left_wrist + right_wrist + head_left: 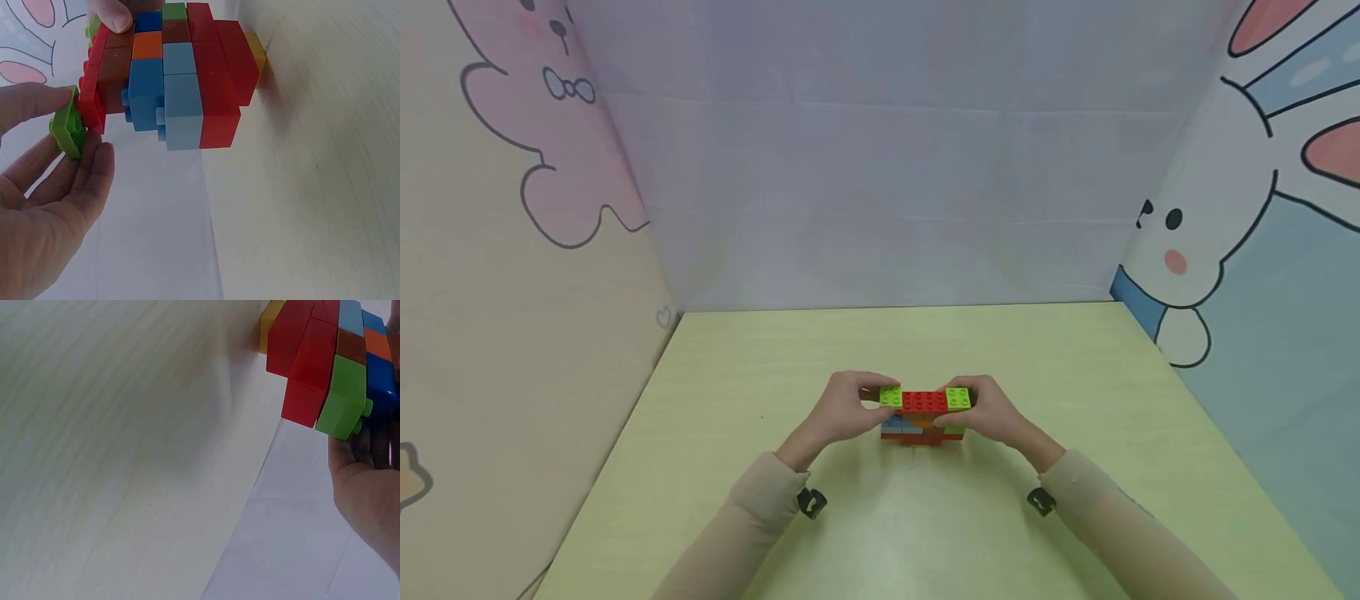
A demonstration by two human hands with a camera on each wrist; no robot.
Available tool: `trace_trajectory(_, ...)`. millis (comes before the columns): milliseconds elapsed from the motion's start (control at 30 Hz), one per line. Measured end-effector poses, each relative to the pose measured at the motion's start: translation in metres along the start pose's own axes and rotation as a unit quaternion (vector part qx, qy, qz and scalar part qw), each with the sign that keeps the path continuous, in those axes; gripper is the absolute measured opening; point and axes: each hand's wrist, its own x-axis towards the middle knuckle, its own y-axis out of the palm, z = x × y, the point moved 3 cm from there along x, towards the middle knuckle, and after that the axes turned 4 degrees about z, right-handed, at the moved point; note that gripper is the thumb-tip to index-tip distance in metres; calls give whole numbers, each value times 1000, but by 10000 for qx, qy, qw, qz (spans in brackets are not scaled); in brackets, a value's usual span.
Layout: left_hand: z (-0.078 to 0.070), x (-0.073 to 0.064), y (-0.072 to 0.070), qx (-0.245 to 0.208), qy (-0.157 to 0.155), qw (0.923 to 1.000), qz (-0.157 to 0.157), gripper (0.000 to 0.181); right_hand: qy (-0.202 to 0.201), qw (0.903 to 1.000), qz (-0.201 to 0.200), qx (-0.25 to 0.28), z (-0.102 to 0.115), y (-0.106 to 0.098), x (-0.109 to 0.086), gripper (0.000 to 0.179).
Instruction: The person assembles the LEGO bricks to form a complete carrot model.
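A stacked structure of toy building bricks (182, 112) stands on the table, with red, light blue, dark blue, orange, brown and green layers and a yellow brick (255, 53) at its base. My left hand (844, 407) pinches a lime green brick (67, 128) between thumb and fingers, tilted against the left end of the top red brick (923, 402). Another lime green brick (958, 398) sits at the right end of the top. My right hand (992, 408) grips the upper right part of the structure, thumb on the near face; its fingers behind are partly hidden.
The pale yellow-green table (760, 358) extends around the structure. A plain whitish cloth wall (887, 167) rises behind the table's far edge. Cartoon-printed walls flank both sides, with a pink figure (565, 167) left and a white rabbit (1210, 233) right.
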Motion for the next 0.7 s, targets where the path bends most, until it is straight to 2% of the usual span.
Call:
trace_trajectory(500, 7, 1, 4, -296, -502, 9983, 46, 32, -16, 10000, -16, -2, -1, 2, 1, 31)
trace_trajectory(700, 6, -1, 4, -371, -451, 9983, -27, 34, -25, 10000, -20, 22, -1, 3, 0, 31)
